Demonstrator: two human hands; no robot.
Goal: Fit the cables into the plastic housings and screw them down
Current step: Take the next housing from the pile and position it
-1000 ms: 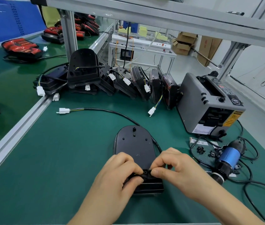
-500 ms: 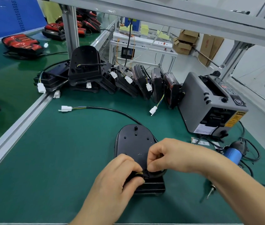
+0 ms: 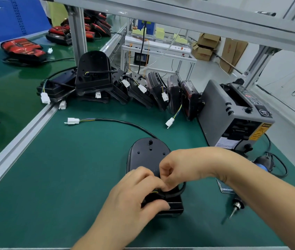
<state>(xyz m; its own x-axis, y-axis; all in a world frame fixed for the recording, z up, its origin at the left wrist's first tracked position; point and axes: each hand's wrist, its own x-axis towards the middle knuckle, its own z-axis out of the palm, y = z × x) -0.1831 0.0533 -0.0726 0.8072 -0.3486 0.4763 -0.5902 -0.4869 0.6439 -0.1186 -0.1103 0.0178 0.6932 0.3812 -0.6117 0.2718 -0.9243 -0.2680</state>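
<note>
Right hand (image 3: pixel 176 171) has swung across housing (image 3: pixel 146 156), pinching cable (image 3: pixel 180 192); left hand (image 3: pixel 134 193) grips housing.

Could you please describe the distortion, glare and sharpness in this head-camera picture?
Head view: wide-angle perspective leans the frame posts apart; the neighbouring conveyor belt shows glossy sheen; lighting even, shadows faint; left hand, right hand and housing slightly soft.

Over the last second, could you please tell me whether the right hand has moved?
Yes: the right hand shifted left and farther away, up over the black housing.
</note>
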